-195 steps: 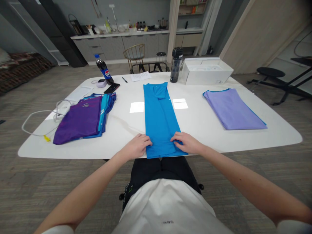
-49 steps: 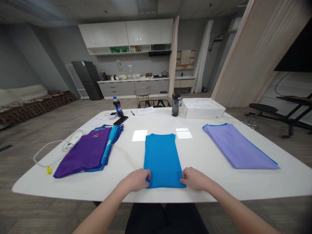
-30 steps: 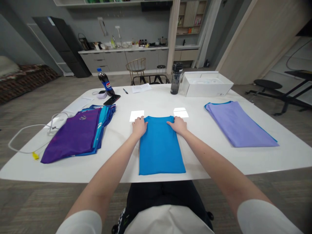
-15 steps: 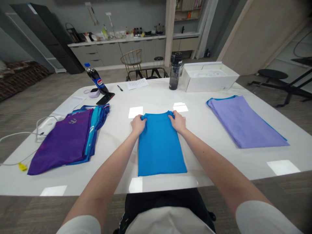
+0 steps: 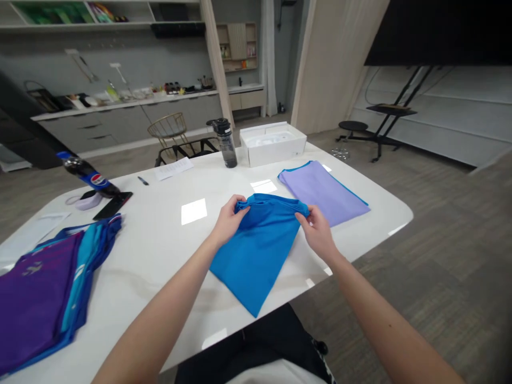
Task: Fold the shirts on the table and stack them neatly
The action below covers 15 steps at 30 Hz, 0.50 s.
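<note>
A folded blue shirt (image 5: 256,250) hangs from both my hands, its top edge lifted off the table and its lower corner pointing toward me. My left hand (image 5: 232,218) pinches the top left corner between thumb and fingers. At the top right corner, my right hand (image 5: 317,230) grips the cloth in the same way. Just beyond my right hand lies a folded lavender shirt (image 5: 320,189) with a blue edge showing beneath it. On the left is a pile of clothes with a purple shirt (image 5: 38,298) on top and blue ones under it.
A cola bottle (image 5: 90,176) leans above a phone (image 5: 113,206) on the white table (image 5: 160,256). A pen (image 5: 143,181), a paper sheet (image 5: 174,168), a dark water bottle (image 5: 227,144) and a white box (image 5: 274,144) stand or lie along the far side.
Both hands have raised the blue shirt's top edge from the table and carried it right, toward the lavender shirt. The shirt now slants, and the view has turned right.
</note>
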{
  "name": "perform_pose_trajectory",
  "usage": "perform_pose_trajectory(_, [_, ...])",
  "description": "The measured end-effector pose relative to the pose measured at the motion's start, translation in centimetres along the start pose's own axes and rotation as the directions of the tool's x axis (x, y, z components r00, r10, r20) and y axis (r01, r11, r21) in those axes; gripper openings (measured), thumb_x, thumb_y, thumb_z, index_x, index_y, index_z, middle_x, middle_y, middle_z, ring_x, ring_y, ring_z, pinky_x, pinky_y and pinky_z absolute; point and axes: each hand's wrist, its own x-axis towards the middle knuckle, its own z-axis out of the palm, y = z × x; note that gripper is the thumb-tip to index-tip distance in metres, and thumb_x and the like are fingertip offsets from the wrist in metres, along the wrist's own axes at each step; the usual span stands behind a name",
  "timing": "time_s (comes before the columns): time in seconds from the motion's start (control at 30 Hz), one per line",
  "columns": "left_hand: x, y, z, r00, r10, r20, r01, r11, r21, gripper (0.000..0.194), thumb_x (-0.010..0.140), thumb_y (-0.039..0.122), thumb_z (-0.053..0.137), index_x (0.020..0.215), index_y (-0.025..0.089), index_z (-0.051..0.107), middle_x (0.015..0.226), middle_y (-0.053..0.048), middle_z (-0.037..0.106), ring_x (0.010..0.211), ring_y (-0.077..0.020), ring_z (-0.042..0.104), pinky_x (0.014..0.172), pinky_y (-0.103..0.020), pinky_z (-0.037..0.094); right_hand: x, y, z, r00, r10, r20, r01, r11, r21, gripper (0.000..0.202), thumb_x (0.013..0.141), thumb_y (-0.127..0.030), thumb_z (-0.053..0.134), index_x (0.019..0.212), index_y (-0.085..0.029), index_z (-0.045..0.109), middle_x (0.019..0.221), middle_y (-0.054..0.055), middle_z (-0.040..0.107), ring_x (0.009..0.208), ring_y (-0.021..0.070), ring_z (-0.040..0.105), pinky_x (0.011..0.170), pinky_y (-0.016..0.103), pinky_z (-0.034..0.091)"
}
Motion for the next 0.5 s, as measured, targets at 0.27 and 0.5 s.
perform_pose_trajectory(0.27, [2.8, 12.5, 7.8, 0.992, 0.126, 0.027, -0.111, 0.944, -0.310, 0.018, 0.087, 0.033, 0.070, 0.099, 0.023, 0.060, 0.084, 0.002, 0.057, 0.072, -0.0123, 0.052, 0.065, -0.023, 0.043, 4.3, -1.4, -15.1, 0.923, -0.105, -0.369, 0.110, 0.994, -0.008, 0.026, 0.088, -0.049, 0.071, 0.097, -0.026, 0.063, 0.081, 0.001, 0.061, 0.070, 0.0184, 0.054, 0.065, 0.034, 0.045])
perform_pose_trajectory(0.5, [14.7, 11.2, 15.4, 0.998, -0.001, -0.064, -0.027, 0.899, -0.437, 0.030, 0.084, 0.031, 0.073, 0.109, 0.022, 0.058, 0.083, 0.002, 0.064, 0.072, -0.0136, 0.061, 0.067, -0.025, 0.050, 20.2, -0.9, -18.6, 0.933, -0.204, -0.295, 0.173, 0.977, -0.129, 0.024, 0.088, -0.037, 0.071, 0.101, -0.018, 0.065, 0.083, 0.001, 0.062, 0.072, 0.0133, 0.053, 0.070, 0.030, 0.044])
